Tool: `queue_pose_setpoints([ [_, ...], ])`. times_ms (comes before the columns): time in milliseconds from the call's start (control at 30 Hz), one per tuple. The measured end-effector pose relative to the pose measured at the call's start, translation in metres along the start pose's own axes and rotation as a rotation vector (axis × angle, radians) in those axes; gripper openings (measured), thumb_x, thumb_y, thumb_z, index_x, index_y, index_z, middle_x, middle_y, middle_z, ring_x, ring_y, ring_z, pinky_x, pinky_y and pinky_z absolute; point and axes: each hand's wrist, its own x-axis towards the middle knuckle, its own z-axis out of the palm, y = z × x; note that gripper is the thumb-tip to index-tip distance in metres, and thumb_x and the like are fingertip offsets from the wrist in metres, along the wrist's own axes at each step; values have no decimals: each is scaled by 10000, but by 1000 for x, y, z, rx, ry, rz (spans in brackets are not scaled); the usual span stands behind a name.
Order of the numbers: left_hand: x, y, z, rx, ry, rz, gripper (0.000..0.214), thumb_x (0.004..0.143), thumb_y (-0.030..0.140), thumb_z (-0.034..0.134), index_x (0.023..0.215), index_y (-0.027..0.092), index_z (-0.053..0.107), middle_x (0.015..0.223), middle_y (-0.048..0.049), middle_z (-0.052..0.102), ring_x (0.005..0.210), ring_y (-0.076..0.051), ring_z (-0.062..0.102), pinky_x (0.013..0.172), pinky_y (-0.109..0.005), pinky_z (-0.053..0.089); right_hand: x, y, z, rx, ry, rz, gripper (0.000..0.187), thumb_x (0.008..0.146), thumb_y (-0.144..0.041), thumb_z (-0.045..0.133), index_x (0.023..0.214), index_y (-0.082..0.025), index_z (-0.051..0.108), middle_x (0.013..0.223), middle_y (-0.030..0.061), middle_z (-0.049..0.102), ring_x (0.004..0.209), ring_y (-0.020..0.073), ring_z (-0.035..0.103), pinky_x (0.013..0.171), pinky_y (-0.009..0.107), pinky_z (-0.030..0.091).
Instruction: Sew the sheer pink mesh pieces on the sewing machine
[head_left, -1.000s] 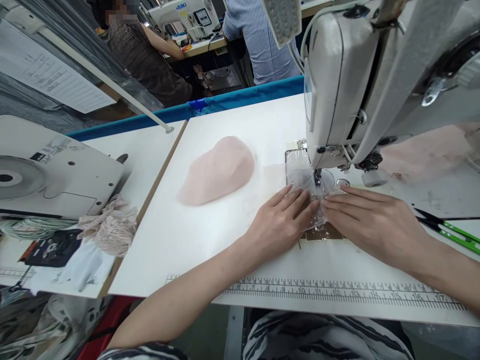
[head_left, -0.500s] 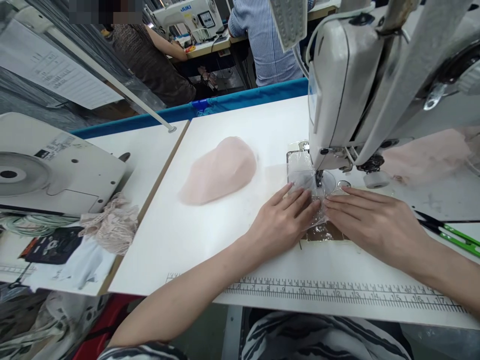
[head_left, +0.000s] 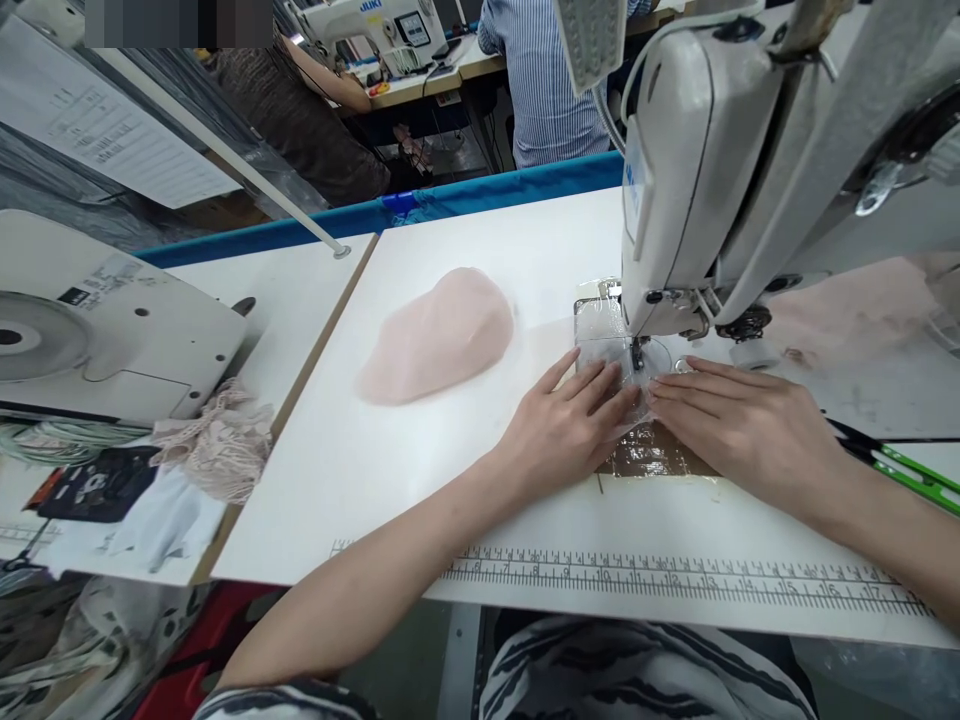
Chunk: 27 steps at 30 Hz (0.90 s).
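No closed grip on either side: left hand and right hand lie open and flat, fingers straight, pressing the clear plastic sheet onto the bench. The sheet sits under the needle of the sewing machine, fingertips nearly meeting just in front of it. I read this as the guide-and-feed step. Any further feed calls for even pressure from both palms, with fingertips clear of the needle. Forearms come in low, wrists flat. Pink fabric lies apart to the left.
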Motion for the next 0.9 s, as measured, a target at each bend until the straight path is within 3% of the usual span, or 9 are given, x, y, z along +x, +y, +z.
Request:
queue_pose_setpoints([
  [200, -5, 2, 1, -30, 64, 79, 325, 971, 168, 485, 1242, 90, 646, 1275, -117, 686, 1219, -207, 645, 1185, -454, 404, -2, -3, 1, 0, -14, 10, 244, 913, -46, 551, 1013, -146, 749, 1114, 92, 747, 1009, 214, 725, 942, 375, 588],
  [467, -4, 1, 1, -13, 51, 59, 333, 978, 179, 473, 1240, 73, 648, 1272, -115, 685, 1218, -219, 646, 1185, -472, 403, 2, -10, -2, -6, 48, 31, 197, 933, -116, 569, 956, -107, 765, 987, 93, 773, 926, 225, 745, 852, 358, 615],
  [667, -2, 1, 0, -16, 69, 19, 331, 996, 226, 476, 1232, 76, 654, 1260, -123, 690, 1209, -241, 652, 1182, -520, 392, 1, -10, 1, -42, 29, 33, 216, 952, -147, 559, 1021, -85, 754, 1043, 106, 763, 969, 232, 735, 913, 378, 590],
  [900, -7, 15, -5, 11, 122, 74, 287, 992, 213, 496, 1161, 88, 691, 1182, -101, 731, 1152, -200, 684, 1171, -465, 425, 1, -9, 3, -62, 23, 23, 237, 968, -166, 538, 1023, -86, 755, 1059, 117, 759, 984, 228, 728, 947, 369, 558],
])
